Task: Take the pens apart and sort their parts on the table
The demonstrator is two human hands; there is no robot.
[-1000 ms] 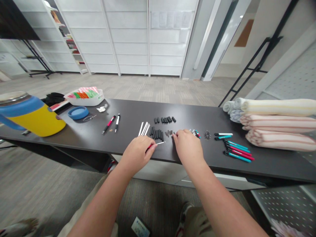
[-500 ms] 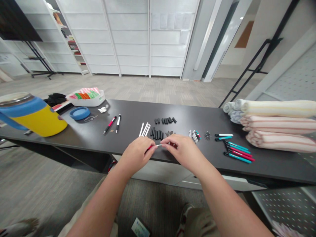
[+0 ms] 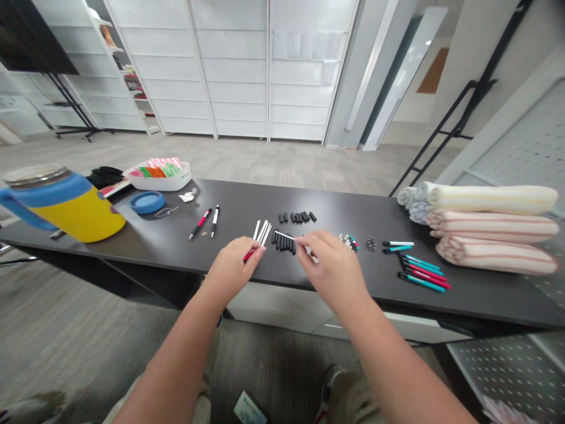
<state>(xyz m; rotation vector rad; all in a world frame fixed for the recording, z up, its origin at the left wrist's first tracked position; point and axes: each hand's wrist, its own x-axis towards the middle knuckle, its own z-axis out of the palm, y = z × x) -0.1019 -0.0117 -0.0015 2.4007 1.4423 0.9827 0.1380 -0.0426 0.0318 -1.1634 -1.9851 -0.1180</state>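
Note:
My left hand (image 3: 233, 265) is closed round a red pen barrel (image 3: 249, 256) above the near edge of the black table (image 3: 247, 212). My right hand (image 3: 329, 262) pinches a thin white refill (image 3: 286, 237), held over a row of black pen parts (image 3: 283, 241). Just left of that row lies a bundle of white refills (image 3: 262, 230). A second row of black parts (image 3: 298, 217) lies farther back. Small tips and springs (image 3: 348, 241) sit just right of my right hand.
Finished teal and red pens (image 3: 421, 274) lie at the right, with rolled towels (image 3: 489, 227) behind them. Two pens (image 3: 207, 219), a blue lid (image 3: 147, 202), a white basket (image 3: 159, 174) and a yellow jug (image 3: 66, 206) stand at the left.
My right hand came back from the small parts to the refill, and the refill has come away from the red barrel. Both hands rose a little farther over the table.

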